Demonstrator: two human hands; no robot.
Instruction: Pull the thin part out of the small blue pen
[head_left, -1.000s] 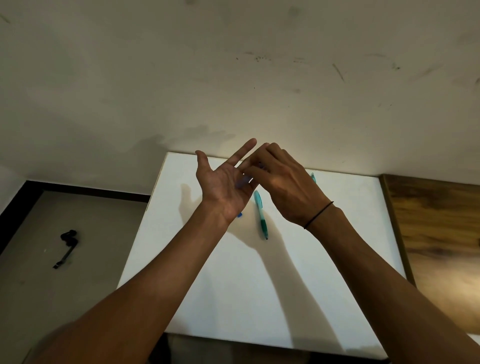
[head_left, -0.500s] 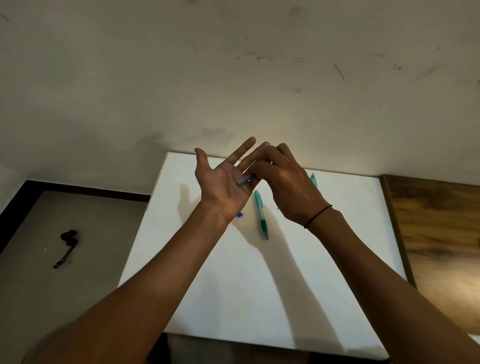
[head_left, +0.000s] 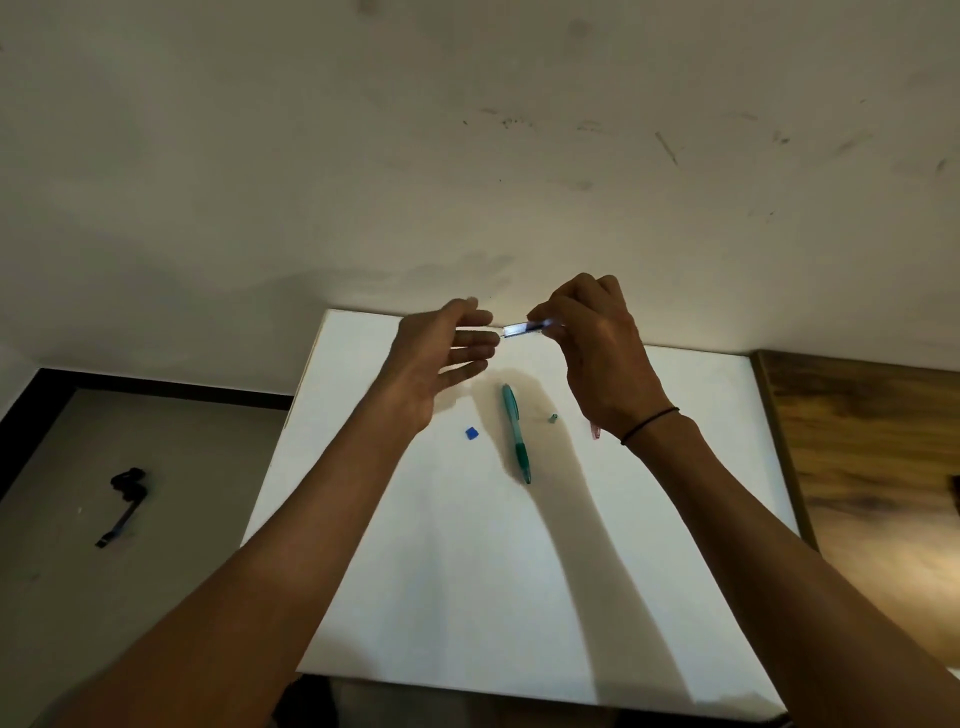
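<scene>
As the hands have separated since a second ago:
Right hand (head_left: 602, 358): pinches the pen barrel (head_left: 524, 328), lifted from the palm.
Left hand (head_left: 441, 358): fingers relaxed, holding nothing.
Meaning: barrel freed for handling.

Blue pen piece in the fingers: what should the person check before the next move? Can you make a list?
1. Right hand pinches the blue pen piece firmly: ok.
2. Left hand open beside the piece's free end: ok.
3. Left fingertips touching the piece: cannot tell, blurred.
4. Green pen lying flat on the white board, away from both hands: ok.
5. Small blue cap and tiny green bit on the board within sight: ok.
6. Pink thing by the right wrist fully seen: not ok, mostly hidden.
</scene>
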